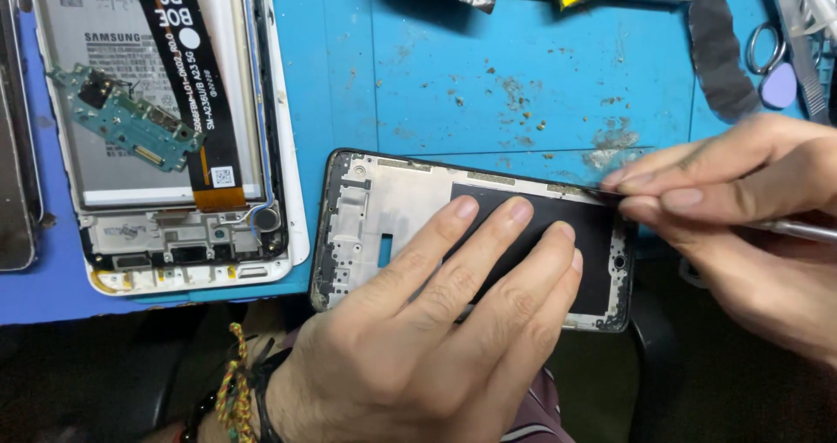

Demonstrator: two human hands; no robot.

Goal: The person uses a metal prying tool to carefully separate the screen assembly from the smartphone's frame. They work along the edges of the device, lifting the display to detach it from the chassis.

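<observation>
A bare phone frame (366, 212) with a black sheet across its middle lies at the near edge of the blue mat (488, 59). My left hand (436, 321) presses flat on it, fingers spread over the black sheet. My right hand (741, 207) pinches a thin metal tool (798, 229) whose tip sits at the frame's upper right edge, where the black sheet ends.
At the left lies an opened white phone (174, 234) with a battery, a black flex cable (187, 77) and a loose green circuit board (122, 116). Scissors and a lilac pick (778, 85) sit at the top right. Debris specks dot the mat's middle.
</observation>
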